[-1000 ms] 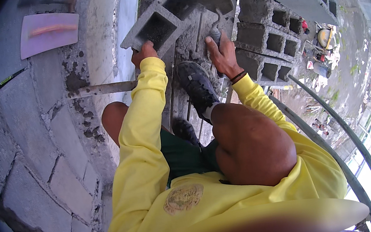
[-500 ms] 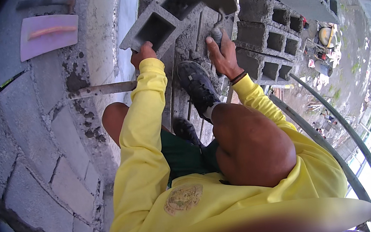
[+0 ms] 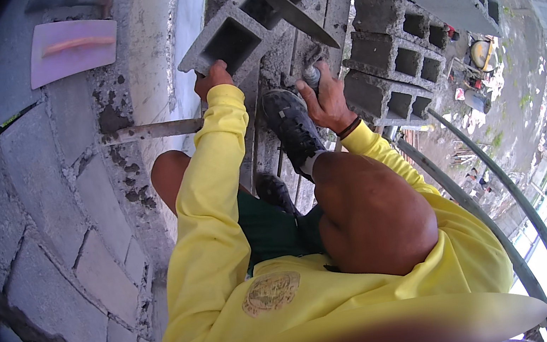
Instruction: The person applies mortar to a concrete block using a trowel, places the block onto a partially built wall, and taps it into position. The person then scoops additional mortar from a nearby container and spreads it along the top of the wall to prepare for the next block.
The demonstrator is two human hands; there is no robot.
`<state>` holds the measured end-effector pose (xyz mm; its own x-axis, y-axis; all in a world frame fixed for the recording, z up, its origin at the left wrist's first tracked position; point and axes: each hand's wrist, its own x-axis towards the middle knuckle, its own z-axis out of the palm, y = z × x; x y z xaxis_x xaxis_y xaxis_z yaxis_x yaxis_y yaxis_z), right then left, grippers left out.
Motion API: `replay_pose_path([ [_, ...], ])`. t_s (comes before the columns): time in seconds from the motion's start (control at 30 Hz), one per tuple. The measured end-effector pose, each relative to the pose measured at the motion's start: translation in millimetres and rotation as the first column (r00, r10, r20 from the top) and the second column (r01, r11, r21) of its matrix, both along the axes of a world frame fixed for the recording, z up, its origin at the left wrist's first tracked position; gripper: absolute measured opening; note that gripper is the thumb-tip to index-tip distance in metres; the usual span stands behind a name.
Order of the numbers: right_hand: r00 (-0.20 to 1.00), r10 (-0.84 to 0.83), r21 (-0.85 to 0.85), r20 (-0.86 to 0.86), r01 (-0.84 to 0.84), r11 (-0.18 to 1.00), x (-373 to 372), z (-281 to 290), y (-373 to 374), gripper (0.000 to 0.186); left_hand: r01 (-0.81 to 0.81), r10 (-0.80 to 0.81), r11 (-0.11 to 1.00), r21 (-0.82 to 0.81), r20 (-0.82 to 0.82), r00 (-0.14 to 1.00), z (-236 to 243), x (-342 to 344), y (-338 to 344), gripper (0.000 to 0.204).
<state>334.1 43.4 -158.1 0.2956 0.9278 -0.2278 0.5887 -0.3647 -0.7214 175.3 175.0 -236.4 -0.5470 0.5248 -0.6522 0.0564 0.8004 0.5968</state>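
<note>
My left hand (image 3: 214,78) grips the lower left end of a grey hollow concrete block (image 3: 248,21), its two cavities facing up. My right hand (image 3: 328,101) is closed round the grey handle of a trowel (image 3: 312,75). The dark trowel blade (image 3: 291,10) slants over the block's right cavity and partly hides it; whether they touch I cannot tell. Below the block, my dark shoe (image 3: 291,125) rests on the planks (image 3: 262,144) between my hands.
A pink float (image 3: 74,63) lies on the blockwork (image 3: 36,208) at left. Stacked hollow blocks (image 3: 369,48) stand at right, near two metal rails (image 3: 530,209). Beyond is ground (image 3: 517,82) with a yellow object (image 3: 482,55) and scattered items. A flat bar (image 3: 146,132) juts out by my left arm.
The trowel has turned, its blade swinging left and down across the block's right cavity. My right hand has shifted slightly toward me and left. My left hand and the block are nearly unmoved.
</note>
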Motion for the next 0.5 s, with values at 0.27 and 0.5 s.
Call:
replay_pose_path([
  [0.27, 0.997, 0.038, 0.16, -0.072, -0.026, 0.987, -6.3, 4.0, -4.7, 0.044, -0.001, 0.001, 1.0, -0.005, -0.035, 0.999, -12.3, -1.1, -3.4, 0.053],
  [0.5, 1.0, -0.004, 0.093, -0.019, 0.006, 0.996, -10.5, -6.5, -3.8, 0.044, -0.002, 0.002, 1.0, 0.025, 0.014, 1.0, -0.5, 0.6, -1.8, 0.056],
])
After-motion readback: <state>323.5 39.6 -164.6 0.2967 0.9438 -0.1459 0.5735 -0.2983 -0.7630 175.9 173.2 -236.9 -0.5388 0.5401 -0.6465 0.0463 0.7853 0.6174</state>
